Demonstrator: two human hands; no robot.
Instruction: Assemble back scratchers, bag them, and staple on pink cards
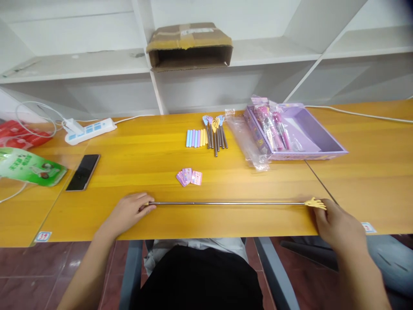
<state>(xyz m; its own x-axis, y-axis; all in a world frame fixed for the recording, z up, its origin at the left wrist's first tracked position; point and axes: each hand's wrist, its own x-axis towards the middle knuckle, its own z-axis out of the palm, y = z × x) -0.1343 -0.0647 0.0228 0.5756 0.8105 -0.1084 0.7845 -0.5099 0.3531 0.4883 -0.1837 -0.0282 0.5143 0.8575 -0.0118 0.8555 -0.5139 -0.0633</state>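
A telescopic back scratcher (pixel 226 203) stretches left to right near the table's front edge, its thin metal rod drawn out long. My left hand (pixel 130 212) is closed around its left end. At the other end, the yellow claw-shaped head is pinched by my right hand (pixel 338 224). Beyond the rod lie several small printed cards (pixel 187 176). Farther back, a row of pastel handle sleeves (pixel 196 138) in blue, purple and yellow sits beside a bunch of collapsed back scratchers (pixel 217 133) with coloured claw heads.
A purple tray (pixel 322 133) at the back right holds bagged pink items, with clear plastic wrap (pixel 247 142) beside it. On the left are a phone (pixel 83 172), a power strip (pixel 92 130) and a green pouch (pixel 30 166). A cardboard box (pixel 190 47) rests on the shelf.
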